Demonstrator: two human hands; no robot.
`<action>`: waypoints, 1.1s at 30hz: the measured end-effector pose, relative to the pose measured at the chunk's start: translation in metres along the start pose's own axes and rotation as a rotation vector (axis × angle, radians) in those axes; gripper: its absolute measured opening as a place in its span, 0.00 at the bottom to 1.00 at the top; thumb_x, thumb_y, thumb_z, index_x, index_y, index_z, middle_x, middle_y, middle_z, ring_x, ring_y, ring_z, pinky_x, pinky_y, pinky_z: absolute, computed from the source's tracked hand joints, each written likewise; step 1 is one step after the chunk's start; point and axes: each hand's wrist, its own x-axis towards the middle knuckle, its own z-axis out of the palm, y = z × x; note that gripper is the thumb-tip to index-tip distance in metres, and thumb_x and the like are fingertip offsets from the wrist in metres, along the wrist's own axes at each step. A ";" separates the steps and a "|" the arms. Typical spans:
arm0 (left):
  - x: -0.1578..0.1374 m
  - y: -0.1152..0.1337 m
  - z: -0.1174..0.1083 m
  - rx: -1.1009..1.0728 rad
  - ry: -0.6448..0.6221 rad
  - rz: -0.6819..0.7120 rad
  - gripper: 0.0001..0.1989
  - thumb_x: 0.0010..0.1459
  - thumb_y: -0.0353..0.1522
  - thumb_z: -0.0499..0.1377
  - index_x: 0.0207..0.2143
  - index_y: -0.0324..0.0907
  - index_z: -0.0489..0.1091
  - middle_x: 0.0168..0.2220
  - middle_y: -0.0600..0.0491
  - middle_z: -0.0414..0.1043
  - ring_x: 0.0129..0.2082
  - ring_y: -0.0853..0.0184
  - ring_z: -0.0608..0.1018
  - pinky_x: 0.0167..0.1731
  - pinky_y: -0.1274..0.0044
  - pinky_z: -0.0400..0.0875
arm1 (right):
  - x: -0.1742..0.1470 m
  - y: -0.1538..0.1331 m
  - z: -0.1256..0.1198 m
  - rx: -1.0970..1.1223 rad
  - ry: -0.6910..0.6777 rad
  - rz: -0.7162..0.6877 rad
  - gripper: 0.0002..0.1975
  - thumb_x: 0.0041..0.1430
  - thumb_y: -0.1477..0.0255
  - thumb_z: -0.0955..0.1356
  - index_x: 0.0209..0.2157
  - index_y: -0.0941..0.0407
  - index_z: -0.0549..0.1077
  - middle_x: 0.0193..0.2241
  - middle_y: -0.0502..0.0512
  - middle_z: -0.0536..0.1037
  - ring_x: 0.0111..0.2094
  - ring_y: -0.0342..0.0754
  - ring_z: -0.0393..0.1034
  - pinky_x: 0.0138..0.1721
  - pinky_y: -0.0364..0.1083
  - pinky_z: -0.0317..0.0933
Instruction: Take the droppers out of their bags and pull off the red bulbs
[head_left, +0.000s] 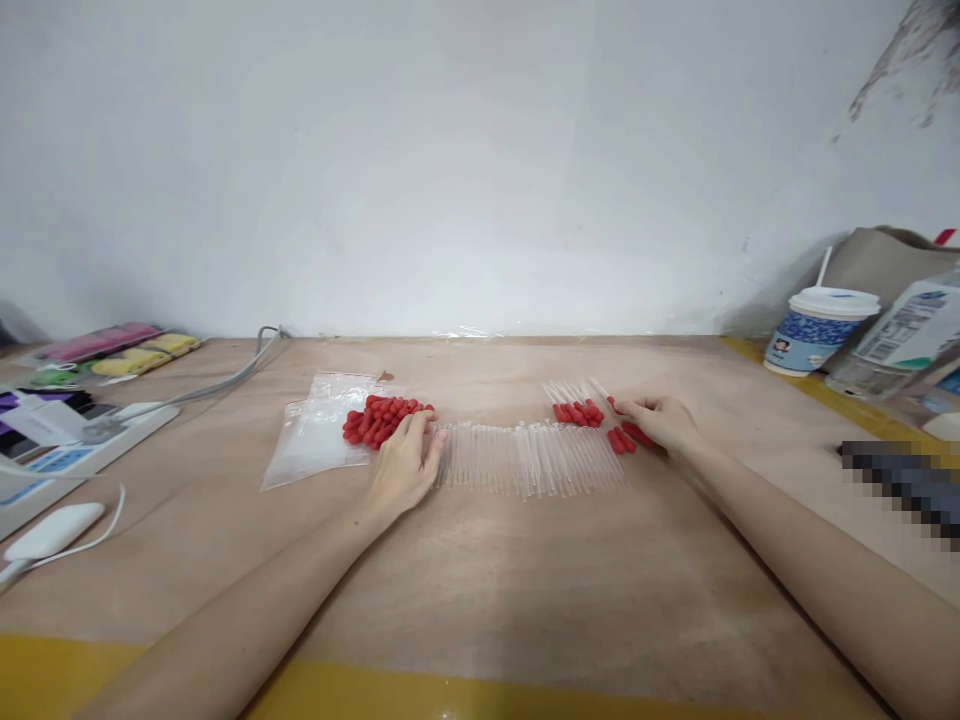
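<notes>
My left hand (409, 465) lies palm down by a pile of red rubber bulbs (379, 420), its fingertips at the pile's right edge. Its thumb is spread apart, near the left end of a long row of clear dropper tubes (487, 458). My right hand (664, 420) pinches a dropper (611, 401) by its red bulb, with its clear tube pointing up and away. Left of that hand, several droppers with red bulbs (577, 413) lie side by side. Loose red bulbs (621, 440) rest just below, some partly hidden under my right hand.
Clear zip bags (311, 450) lie under and beside the pile. A power strip (75, 460) with cables and a white charging case (56, 530) stand at left, near pink and yellow packets (146, 355). A paper cup (817, 330), bottle (907, 335) and pixelated dark object (900, 485) are at right.
</notes>
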 end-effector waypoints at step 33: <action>-0.008 0.032 0.015 0.074 0.130 0.825 0.09 0.58 0.29 0.52 0.39 0.37 0.69 0.41 0.47 0.74 0.44 0.65 0.74 0.49 0.68 0.69 | -0.113 -0.078 0.046 -0.287 0.120 -1.293 0.10 0.53 0.68 0.66 0.37 0.55 0.71 0.33 0.52 0.76 0.38 0.48 0.67 0.47 0.53 0.51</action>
